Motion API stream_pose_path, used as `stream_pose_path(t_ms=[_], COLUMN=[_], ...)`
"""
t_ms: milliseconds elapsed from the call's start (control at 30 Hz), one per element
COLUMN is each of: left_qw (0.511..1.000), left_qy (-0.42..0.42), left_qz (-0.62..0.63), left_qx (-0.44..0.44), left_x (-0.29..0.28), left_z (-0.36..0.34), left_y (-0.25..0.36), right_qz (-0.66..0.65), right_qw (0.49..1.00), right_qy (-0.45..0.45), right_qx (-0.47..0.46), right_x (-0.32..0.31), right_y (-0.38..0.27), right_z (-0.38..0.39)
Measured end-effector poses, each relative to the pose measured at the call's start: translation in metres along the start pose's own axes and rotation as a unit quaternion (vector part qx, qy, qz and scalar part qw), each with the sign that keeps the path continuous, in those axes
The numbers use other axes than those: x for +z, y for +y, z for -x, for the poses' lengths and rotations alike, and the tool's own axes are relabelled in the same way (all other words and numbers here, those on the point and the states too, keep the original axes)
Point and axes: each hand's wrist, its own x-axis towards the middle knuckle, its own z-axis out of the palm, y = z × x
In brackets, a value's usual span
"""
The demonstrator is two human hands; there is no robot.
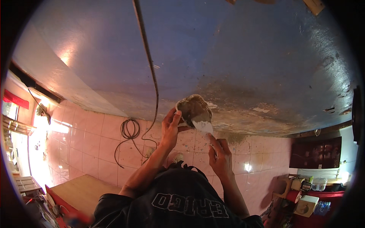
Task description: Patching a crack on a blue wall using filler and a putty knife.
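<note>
My left hand (170, 129) grips the rim of a small, worn container (192, 104), tilted toward me, with grey-brown material inside. My right hand (219, 154) is closed on a pale putty knife (202, 125), its white-coated blade over the container's lower right edge. Just beyond both hands is a blue painted wall (235, 49), with dark, peeling patches along its lower part.
A dark cable (147, 49) runs down the wall to coils (131, 129) on pink tiles (89, 140). At lower left are a wooden board (81, 188) and a bright opening. To the right stand a dark cabinet (315, 152) and a cluttered red surface (327, 207).
</note>
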Motion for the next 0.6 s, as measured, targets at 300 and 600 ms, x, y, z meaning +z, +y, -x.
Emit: stream_pose_path(t_ms=[300, 600], left_qw=[0.999, 0.999], left_qy=[0.008, -0.022], left_qz=[0.005, 0.011], left_qx=[0.035, 0.043], left_x=[-0.004, 0.010], left_z=[-0.003, 0.012], left_y=[-0.002, -0.007], right_qz=[-0.029, -0.578], right_qw=[0.995, 0.748], right_qy=[-0.076, -0.089], right_qx=[0.053, 0.315], right_x=[-0.046, -0.018], right_y=[0.023, 0.013], right_z=[0.054, -0.010])
